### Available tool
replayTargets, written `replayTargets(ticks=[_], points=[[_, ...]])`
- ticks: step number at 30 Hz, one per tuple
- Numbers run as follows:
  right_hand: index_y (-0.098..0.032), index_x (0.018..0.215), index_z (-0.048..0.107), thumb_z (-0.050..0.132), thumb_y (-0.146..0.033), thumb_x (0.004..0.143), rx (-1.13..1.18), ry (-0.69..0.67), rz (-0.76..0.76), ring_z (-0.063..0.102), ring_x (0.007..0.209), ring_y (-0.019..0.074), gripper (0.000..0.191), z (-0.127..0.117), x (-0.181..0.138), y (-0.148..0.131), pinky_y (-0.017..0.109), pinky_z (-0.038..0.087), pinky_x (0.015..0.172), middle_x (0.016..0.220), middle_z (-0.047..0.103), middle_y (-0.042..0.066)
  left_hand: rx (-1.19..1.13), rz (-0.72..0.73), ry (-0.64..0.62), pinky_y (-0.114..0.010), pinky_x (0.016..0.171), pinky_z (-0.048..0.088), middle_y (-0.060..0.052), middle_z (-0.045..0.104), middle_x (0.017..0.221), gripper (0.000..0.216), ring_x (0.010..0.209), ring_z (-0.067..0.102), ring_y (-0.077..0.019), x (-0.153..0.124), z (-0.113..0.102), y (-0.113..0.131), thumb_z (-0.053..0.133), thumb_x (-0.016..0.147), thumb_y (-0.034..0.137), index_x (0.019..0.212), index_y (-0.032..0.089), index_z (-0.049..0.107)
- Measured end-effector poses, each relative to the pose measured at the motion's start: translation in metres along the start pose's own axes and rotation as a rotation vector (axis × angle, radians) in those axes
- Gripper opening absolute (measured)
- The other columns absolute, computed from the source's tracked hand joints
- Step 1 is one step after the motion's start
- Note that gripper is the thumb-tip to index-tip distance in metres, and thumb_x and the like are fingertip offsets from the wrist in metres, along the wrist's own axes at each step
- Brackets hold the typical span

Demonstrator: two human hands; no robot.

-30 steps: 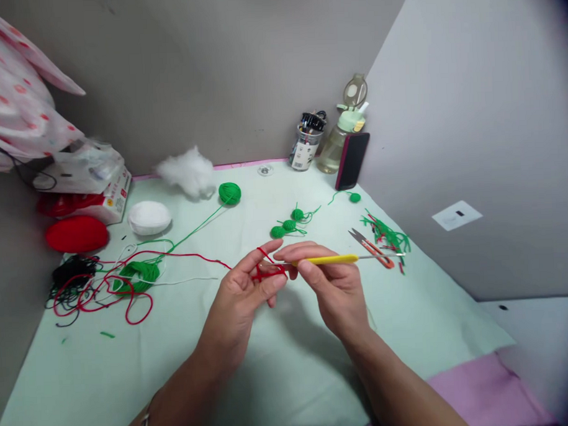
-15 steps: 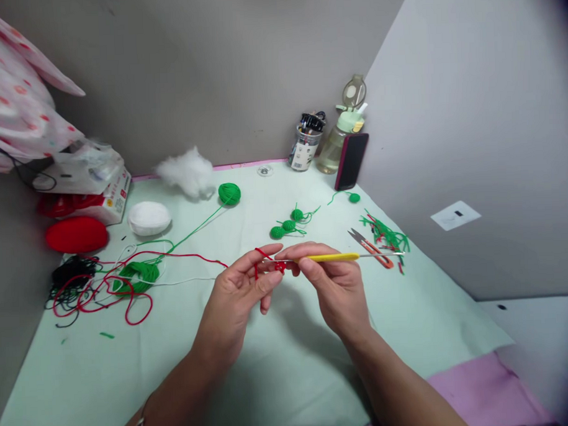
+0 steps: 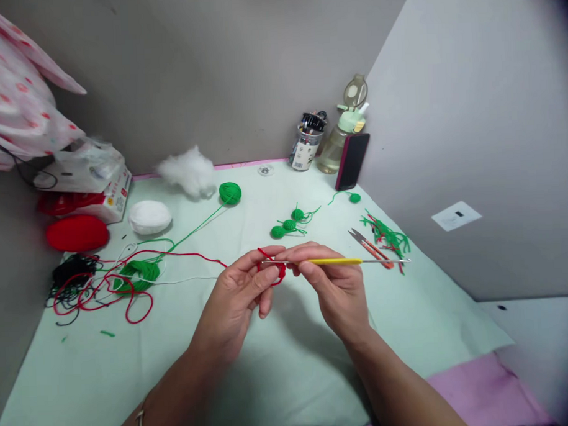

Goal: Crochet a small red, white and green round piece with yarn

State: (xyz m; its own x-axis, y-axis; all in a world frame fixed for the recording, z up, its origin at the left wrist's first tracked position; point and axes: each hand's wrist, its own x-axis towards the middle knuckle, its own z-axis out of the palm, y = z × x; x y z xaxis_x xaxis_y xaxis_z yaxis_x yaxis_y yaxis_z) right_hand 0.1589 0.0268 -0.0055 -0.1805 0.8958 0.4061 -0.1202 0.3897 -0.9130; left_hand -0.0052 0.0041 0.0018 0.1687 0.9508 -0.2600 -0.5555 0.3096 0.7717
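Note:
Between thumb and fingers, my left hand (image 3: 242, 286) pinches a small red crochet piece (image 3: 280, 274), partly hidden by the fingertips. Red yarn (image 3: 187, 252) loops over the left forefinger and trails back to the left side of the table. My right hand (image 3: 335, 286) grips a yellow-handled crochet hook (image 3: 336, 261), held level. Its metal tip points left and lies at the red yarn above the piece; whether a loop sits on it is too small to tell. Beyond my hands lie several small green crocheted balls (image 3: 289, 225) with yarn tails.
Orange-handled scissors (image 3: 377, 250) and yarn scraps (image 3: 390, 234) lie right. A phone (image 3: 353, 162) leans before a bottle (image 3: 335, 146), near a pen cup (image 3: 305, 149). Left are a red yarn ball (image 3: 77, 233), white yarn ball (image 3: 150, 217), tangled black yarn (image 3: 72, 276) and stuffing (image 3: 189, 173).
The crochet hook has tilted slightly, its right end now lower. The red piece has turned in my left fingers, and a red loop shows below it. Both hands keep their holds.

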Motion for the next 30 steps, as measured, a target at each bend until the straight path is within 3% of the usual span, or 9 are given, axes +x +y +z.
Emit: replayTargets(ticks=[7, 18, 23, 28, 30], points=[[-0.032, 0.109, 0.083, 0.068, -0.026, 0.102, -0.014, -0.01, -0.022, 0.07, 0.094, 0.0197, 0.018, 0.0007, 0.0002, 0.001, 0.035, 0.055, 0.084, 0.101, 0.082, 0.002, -0.044, -0.035, -0.072, -0.016, 0.047, 0.039, 0.003, 0.068, 0.073, 0.022, 0.048, 0.055, -0.0033, -0.0006, 0.0001, -0.0015, 0.086, 0.086, 0.029, 0.108, 0.026, 0.085], [-0.031, 0.108, 0.082, 0.067, -0.026, 0.102, -0.013, -0.011, -0.043, 0.072, 0.099, 0.0218, 0.017, 0.0006, 0.0007, 0.001, 0.04, 0.056, 0.092, 0.101, 0.082, 0.003, -0.066, -0.053, -0.055, -0.014, 0.045, 0.035, 0.008, 0.057, 0.056, 0.032, 0.042, 0.048, -0.0021, -0.0014, 0.0019, 0.0015, 0.088, 0.084, 0.023, 0.116, 0.026, 0.082], [-0.031, 0.108, 0.083, 0.068, -0.026, 0.102, -0.019, -0.012, -0.035, 0.072, 0.096, 0.0218, 0.016, 0.0012, 0.0, 0.0009, 0.04, 0.056, 0.09, 0.098, 0.082, 0.003, -0.087, -0.076, -0.056, -0.015, 0.045, 0.033, 0.007, 0.061, 0.062, 0.038, 0.042, 0.046, -0.0017, -0.0022, 0.0036, 0.0007, 0.086, 0.086, 0.024, 0.123, 0.027, 0.079], [-0.032, 0.108, 0.082, 0.067, -0.024, 0.103, -0.029, -0.02, -0.038, 0.072, 0.099, 0.0217, 0.018, 0.0002, 0.0012, 0.0022, 0.041, 0.055, 0.093, 0.102, 0.083, 0.003, -0.068, -0.052, -0.018, -0.015, 0.046, 0.033, 0.01, 0.051, 0.056, 0.039, 0.043, 0.043, -0.0021, -0.0028, 0.0039, 0.0008, 0.086, 0.086, 0.022, 0.124, 0.024, 0.078], [-0.031, 0.107, 0.083, 0.067, -0.024, 0.103, -0.035, -0.013, -0.031, 0.071, 0.098, 0.021, 0.018, 0.0003, 0.0015, 0.0028, 0.039, 0.055, 0.089, 0.103, 0.082, 0.003, -0.057, -0.032, 0.005, -0.015, 0.047, 0.033, 0.009, 0.053, 0.061, 0.039, 0.044, 0.043, -0.0013, -0.0028, 0.003, 0.0005, 0.087, 0.085, 0.022, 0.123, 0.023, 0.079]])
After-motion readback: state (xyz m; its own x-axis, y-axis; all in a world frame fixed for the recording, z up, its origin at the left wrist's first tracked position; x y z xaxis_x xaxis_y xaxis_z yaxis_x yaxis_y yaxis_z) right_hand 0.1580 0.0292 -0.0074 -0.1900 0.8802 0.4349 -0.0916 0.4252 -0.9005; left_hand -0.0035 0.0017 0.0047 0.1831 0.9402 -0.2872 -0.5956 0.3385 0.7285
